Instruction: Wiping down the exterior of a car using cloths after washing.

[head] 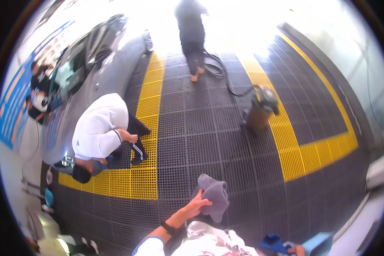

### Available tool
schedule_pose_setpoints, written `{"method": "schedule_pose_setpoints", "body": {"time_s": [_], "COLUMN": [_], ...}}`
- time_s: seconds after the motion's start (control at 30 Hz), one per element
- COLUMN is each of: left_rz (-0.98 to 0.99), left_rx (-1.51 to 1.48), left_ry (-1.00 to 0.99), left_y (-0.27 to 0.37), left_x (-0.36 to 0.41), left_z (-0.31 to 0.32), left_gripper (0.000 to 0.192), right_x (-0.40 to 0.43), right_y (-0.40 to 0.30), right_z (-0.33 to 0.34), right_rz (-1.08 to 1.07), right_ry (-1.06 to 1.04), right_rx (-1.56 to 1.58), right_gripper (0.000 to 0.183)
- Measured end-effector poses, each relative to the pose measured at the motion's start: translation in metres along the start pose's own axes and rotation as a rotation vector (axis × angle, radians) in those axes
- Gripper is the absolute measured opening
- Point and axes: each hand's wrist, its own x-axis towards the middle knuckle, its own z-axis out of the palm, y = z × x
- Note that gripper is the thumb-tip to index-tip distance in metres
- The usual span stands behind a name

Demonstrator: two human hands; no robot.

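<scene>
A bunched grey cloth is held in my left hand, with thumb and fingers gripping its left side, in front of my white printed shirt. A dark band circles my left wrist. At the bottom right edge, part of what appears to be my right hand touches a crumpled blue cloth; most of this hand is cut off by the frame. Beside it is a light-blue object, perhaps a bin.
A person in a white shirt bends beside a grey car at left; other people are beyond it. A wet-dry vacuum with a black hose stands on grid flooring. A person in dark clothes is farther ahead.
</scene>
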Motion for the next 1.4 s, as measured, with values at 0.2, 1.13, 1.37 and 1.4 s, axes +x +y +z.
{"method": "schedule_pose_setpoints", "body": {"time_s": [0.2,1.13,1.37,1.4], "left_rz": [0.083,0.315,0.531,0.529], "left_rx": [-0.357,0.091,-0.656,-0.717], "left_ry": [0.281,1.070,0.839,0.875], "left_y": [0.084,0.694,0.947,0.994], "left_x": [0.091,0.544,0.575,0.567], "left_z": [-0.101,-0.530,-0.659,-0.657], "left_gripper": [0.051,0.062,0.051,0.053], "right_x": [0.139,0.586,0.549,0.524], "right_y": [-0.204,-1.338,-1.739,-1.785], "right_z": [-0.079,-0.615,-0.771,-0.794], "right_rz": [-0.136,-0.946,-1.382,-1.400], "right_ry": [0.354,0.234,0.399,0.429], "right_rx": [0.161,-0.272,0.033,0.026], "right_gripper": [0.062,0.053,0.033,0.033]}}
